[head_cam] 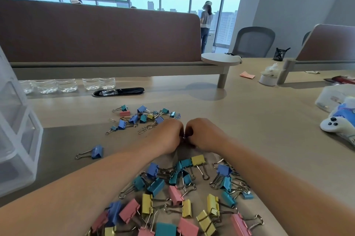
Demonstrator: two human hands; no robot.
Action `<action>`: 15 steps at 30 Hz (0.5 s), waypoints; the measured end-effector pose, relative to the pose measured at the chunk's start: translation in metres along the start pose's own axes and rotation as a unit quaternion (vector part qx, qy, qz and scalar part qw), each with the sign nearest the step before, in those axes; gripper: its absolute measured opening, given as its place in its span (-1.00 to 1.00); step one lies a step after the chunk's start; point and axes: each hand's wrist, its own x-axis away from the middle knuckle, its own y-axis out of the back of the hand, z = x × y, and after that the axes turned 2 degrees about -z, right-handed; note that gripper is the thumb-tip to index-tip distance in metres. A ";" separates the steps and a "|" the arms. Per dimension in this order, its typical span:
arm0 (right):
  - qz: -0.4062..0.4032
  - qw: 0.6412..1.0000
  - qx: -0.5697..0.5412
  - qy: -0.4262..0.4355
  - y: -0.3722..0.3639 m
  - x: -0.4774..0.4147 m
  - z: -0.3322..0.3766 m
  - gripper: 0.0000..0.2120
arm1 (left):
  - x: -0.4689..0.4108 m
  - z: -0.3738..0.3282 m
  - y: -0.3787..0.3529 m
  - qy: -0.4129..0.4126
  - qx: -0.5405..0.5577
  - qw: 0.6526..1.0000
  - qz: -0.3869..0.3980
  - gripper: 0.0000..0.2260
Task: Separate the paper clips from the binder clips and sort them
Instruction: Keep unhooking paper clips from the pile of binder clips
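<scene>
My left hand [167, 136] and my right hand [204, 134] meet at the middle of the table, fingers curled together round a small dark metal clip [184, 136], mostly hidden between them. Below my forearms lies a big heap of coloured binder clips [178, 195] in pink, yellow, teal and blue. Beyond my hands sits a smaller mixed pile [143, 117] of small binder clips with a few wire paper clips [112, 120] among and beside it. One blue binder clip [95, 152] lies alone at the left.
A clear plastic drawer unit [17, 134] stands at the left edge. Water bottles [65, 85] and a black cable slot [118, 92] lie behind the piles under a brown divider [99, 30]. A plush toy [340, 122] and plastic box [334, 97] sit at the right.
</scene>
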 end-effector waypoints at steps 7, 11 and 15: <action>-0.015 0.999 -0.036 -0.001 -0.002 0.000 -0.005 -0.89 | 0.001 0.001 0.001 -0.010 -0.004 1.000 -0.006 -0.87; -0.023 0.998 -0.058 -0.002 -0.003 -0.001 -0.008 -0.90 | -0.001 0.003 0.000 -0.004 0.000 1.000 0.002 -0.88; -0.028 0.996 -0.087 -0.009 -0.002 -0.001 -0.011 -0.90 | 0.000 0.004 0.001 -0.004 0.008 1.000 0.003 -0.87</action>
